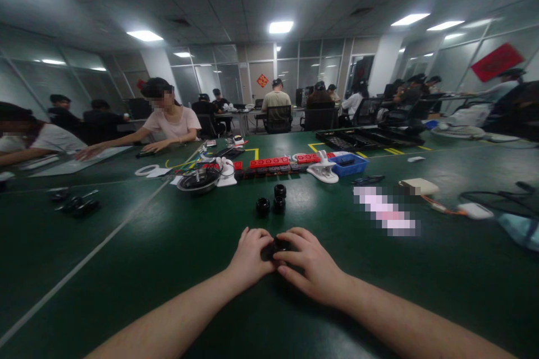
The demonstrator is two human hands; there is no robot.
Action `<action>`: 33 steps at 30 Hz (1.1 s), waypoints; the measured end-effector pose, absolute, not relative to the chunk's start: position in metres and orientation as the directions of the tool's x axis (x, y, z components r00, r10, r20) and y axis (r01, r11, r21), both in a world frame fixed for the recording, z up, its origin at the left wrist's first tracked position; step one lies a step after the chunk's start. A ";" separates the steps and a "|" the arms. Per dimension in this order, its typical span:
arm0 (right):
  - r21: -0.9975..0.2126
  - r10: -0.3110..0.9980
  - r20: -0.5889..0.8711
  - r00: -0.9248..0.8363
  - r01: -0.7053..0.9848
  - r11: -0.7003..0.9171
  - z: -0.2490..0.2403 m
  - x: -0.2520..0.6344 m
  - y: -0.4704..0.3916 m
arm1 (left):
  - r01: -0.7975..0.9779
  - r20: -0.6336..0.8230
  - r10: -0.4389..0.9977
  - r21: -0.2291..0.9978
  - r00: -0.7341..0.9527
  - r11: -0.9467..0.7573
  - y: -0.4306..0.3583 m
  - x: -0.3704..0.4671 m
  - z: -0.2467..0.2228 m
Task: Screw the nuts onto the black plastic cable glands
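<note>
A black cylindrical part (281, 244) stands on the green table between my two hands, partly hidden by the fingers. My left hand (251, 255) is curled round its left side, with the thumb low in front. From the right, my right hand (307, 262) grips the same part, its fingers reaching over the top and side. Just beyond the hands are more black cylindrical parts: one at the left (263, 206), one beside it (279, 204), and one a little farther back (280, 190).
Across the table lie a red row of modules (269, 162), a round metal bowl (197, 184), a white clip stand (323, 171) and a blue bin (348, 164). Cables and a white box (421, 185) are at the right. A person (172, 118) works at the far left.
</note>
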State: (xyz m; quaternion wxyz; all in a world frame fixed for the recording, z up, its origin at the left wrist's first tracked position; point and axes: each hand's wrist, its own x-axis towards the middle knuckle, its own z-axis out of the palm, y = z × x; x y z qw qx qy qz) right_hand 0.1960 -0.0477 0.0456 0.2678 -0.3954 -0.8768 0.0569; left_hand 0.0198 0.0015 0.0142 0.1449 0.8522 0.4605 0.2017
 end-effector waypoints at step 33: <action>-0.205 0.820 0.397 -0.413 0.830 0.518 0.037 0.203 -0.036 | 0.733 0.239 0.852 0.435 0.466 -0.523 0.008 0.017 0.008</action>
